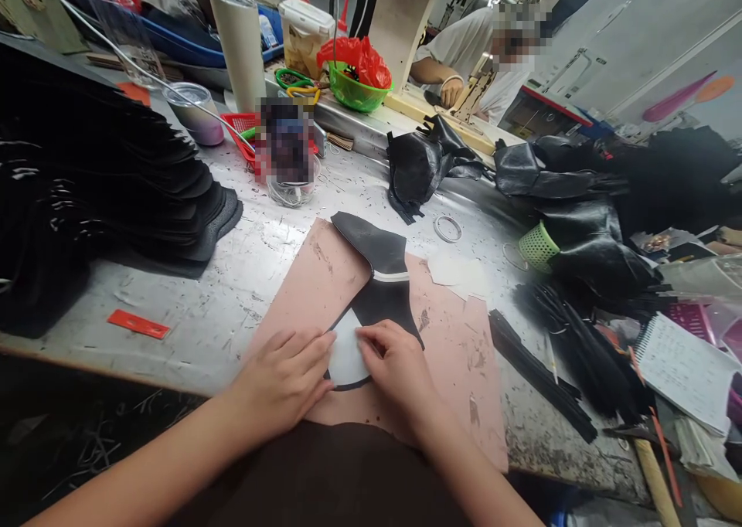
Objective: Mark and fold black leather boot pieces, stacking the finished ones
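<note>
A white patch (349, 349) was seen lying on the near end of a black panel (389, 304), between two bare hands; the panel was laid over a pink board (457, 357) on a worn workbench (197, 357). With the patch taken as the clock's centre, its nine o'clock edge was met by the fingertips of the left hand (293, 372), and its three o'clock side by the right hand (399, 357). The left hand was laid palm down, nearly flat, its fingers extended toward two o'clock. The right hand was curled, its thumb and forefinger drawn near each other; whether the patch was pinched between them could not be told. The left forearm (174, 450) was slanted in from eight o'clock, the right forearm (475, 457) from four. The panel's far part, crossed by a pale band (389, 277), was stretched toward one. Black pieces (144, 179) were stacked at ten o'clock, and black strips (539, 372) were laid at three.
</note>
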A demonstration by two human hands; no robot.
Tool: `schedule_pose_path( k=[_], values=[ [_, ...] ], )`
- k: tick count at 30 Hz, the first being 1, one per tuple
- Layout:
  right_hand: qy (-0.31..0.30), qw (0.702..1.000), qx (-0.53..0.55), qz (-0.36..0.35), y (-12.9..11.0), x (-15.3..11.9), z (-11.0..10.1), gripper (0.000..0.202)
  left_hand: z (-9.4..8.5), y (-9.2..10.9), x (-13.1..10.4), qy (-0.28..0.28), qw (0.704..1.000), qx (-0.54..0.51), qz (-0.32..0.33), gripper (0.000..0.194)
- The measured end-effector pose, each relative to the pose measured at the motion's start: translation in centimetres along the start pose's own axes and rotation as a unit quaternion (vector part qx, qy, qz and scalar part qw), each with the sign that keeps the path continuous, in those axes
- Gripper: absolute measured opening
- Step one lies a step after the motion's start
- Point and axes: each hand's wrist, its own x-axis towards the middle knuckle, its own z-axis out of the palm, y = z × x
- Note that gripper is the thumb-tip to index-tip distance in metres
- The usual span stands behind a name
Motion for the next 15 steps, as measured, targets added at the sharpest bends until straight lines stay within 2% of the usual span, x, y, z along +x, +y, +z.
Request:
schedule_pose_path(
  k=[4,7,11,15],
  values=[
    [0.051,0.982,-0.146,-0.104,-0.2,-0.6,0.1,0.021,0.2,-0.6,2.7,-0.091,0.995,0.02,0.035,0.014],
    [0.039,0.968,-0.18,-0.172,0.1,-1.4,0.3,0.023,0.4,-0.8,4.0,-0.135,0.99,0.029,0.016,0.016],
    [0.024,0.959,-0.209,-0.19,0.4,-2.6,0.4,0.034,0.0,-0.3,4.4,-0.147,0.987,0.06,0.006,0.018],
    [0.014,0.964,-0.146,-0.223,0.3,-2.4,-0.3,0.031,-0.6,-0.1,5.7,-0.111,0.986,0.128,0.007,0.018]
  ],
)
